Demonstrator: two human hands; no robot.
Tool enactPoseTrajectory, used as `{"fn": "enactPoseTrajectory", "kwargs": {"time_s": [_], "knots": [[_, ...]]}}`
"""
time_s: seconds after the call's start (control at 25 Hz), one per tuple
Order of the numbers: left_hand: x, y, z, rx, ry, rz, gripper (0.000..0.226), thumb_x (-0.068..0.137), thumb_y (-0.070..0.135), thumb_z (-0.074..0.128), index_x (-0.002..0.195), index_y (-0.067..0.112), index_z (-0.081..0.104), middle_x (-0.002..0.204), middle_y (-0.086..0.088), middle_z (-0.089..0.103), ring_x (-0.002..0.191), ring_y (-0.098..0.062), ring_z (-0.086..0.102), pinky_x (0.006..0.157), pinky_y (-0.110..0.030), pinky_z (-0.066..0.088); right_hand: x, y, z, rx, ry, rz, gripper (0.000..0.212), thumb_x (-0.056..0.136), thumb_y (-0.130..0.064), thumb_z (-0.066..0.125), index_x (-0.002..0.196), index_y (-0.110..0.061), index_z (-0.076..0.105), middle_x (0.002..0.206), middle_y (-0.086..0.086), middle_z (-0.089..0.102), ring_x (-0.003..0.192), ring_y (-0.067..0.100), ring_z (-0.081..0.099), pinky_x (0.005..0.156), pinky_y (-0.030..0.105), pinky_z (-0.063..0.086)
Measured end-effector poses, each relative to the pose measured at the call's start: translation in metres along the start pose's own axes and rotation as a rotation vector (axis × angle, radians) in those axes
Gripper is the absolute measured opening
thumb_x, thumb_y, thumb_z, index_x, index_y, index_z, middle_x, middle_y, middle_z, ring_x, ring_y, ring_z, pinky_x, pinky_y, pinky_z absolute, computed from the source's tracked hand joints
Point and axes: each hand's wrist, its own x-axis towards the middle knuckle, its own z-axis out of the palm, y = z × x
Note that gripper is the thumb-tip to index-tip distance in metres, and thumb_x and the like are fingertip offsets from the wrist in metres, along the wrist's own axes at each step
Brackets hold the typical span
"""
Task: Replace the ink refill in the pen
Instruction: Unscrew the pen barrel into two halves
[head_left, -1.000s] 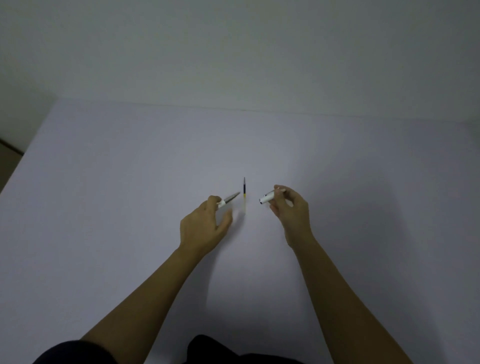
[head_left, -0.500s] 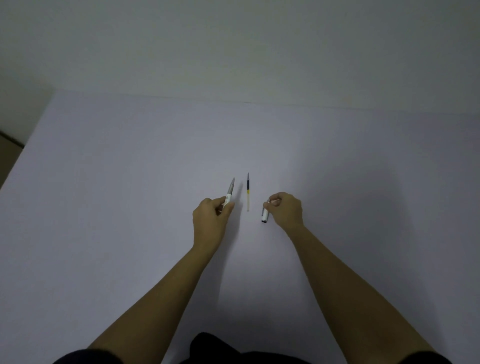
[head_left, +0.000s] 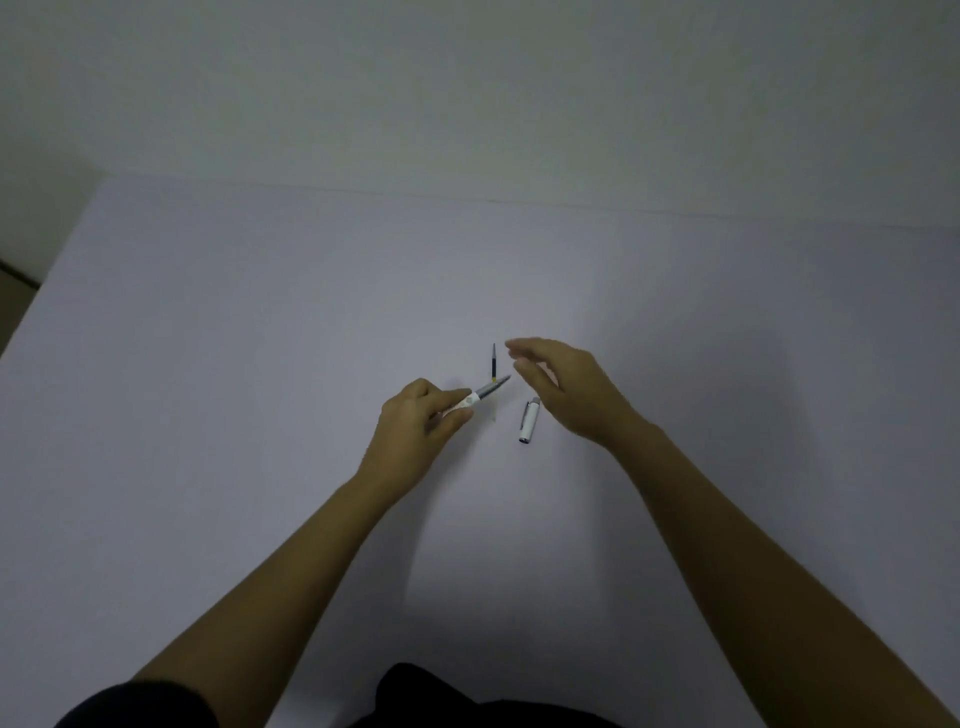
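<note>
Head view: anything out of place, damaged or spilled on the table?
Nothing stands out. The pen cap lies flat on the table, the ink refill lies beside it, no ink marks visible. The left hand holds the pen front; the right hand is open, empty.

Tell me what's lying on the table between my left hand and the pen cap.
The ink refill lies there on the table, in the head view, between the left hand and the pen cap; the pen body's tip crosses over it.
</note>
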Motion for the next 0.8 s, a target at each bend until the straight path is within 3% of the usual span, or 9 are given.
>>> {"fn": "enactPoseTrajectory", "kwargs": {"time_s": [0.12,0.24,0.4,0.48,0.56,0.68,0.8], "knots": [[0.001,0.003,-0.014,0.022,-0.053,0.124,0.029,0.086,0.023,0.062,0.114,0.016,0.065,0.082,-0.002,0.055,0.068,-0.008,0.046,0.062,-0.007,0.035,-0.003,-0.013,-0.008,-0.268,-0.302,-0.083,0.033,0.098,-0.03,0.037,0.118,-0.014,0.058,0.119,0.008,0.065,0.111,0.024,0.055,0.092,0.034,0.041],[0.001,0.01,-0.02,0.023,-0.076,0.188,0.032,0.085,0.024,0.064,0.116,0.017,0.064,0.083,0.002,0.055,0.068,0.0,0.047,0.065,-0.004,0.036,-0.006,-0.024,-0.01,-0.389,-0.379,-0.117,0.031,0.098,-0.028,0.037,0.1,-0.016,0.065,0.097,0.006,0.069,0.092,0.025,0.058,0.082,0.042,0.047],[-0.005,0.007,-0.029,-0.022,-0.078,0.112,0.022,0.086,0.024,0.063,0.106,0.018,0.066,0.076,0.007,0.062,0.065,-0.005,0.054,0.062,-0.007,0.04,-0.009,-0.027,-0.022,-0.231,-0.296,-0.1,0.022,0.092,-0.026,0.05,0.089,-0.02,0.071,0.078,-0.006,0.07,0.076,0.026,0.062,0.07,0.043,0.051],[-0.007,0.008,-0.031,-0.032,-0.111,0.119,0.013,0.09,0.025,0.057,0.092,0.018,0.067,0.063,0.005,0.056,0.053,-0.011,0.047,0.053,-0.015,0.037,-0.012,-0.026,-0.025,-0.267,-0.21,-0.18,0.018,0.09,-0.025,0.056,0.085,-0.02,0.072,0.078,-0.001,0.072,0.078,0.024,0.06,0.069,0.042,0.05],[-0.008,0.01,-0.03,-0.055,-0.154,0.114,0.024,0.093,0.029,0.05,0.082,0.013,0.065,0.056,0.003,0.05,0.05,-0.012,0.042,0.049,-0.016,0.033,-0.015,-0.028,-0.027,-0.359,-0.148,-0.273,0.014,0.088,-0.024,0.059,0.09,-0.019,0.072,0.081,0.004,0.071,0.084,0.023,0.058,0.069,0.04,0.051],[-0.005,0.01,-0.032,-0.085,-0.188,0.072,0.026,0.094,0.029,0.047,0.085,0.017,0.067,0.054,0.005,0.05,0.05,-0.01,0.043,0.047,-0.014,0.032,-0.022,-0.03,-0.032,-0.421,-0.02,-0.405,0.014,0.08,-0.022,0.069,0.093,-0.02,0.074,0.085,0.005,0.072,0.088,0.023,0.063,0.066,0.035,0.053],[-0.005,0.01,-0.034,-0.039,-0.199,0.126,0.024,0.094,0.027,0.048,0.088,0.012,0.066,0.062,-0.004,0.059,0.062,-0.013,0.049,0.054,-0.014,0.035,-0.026,-0.033,-0.036,-0.351,-0.148,-0.247,0.031,0.083,-0.04,0.063,0.108,-0.023,0.067,0.099,0.0,0.073,0.093,0.019,0.063,0.078,0.036,0.052]]}}
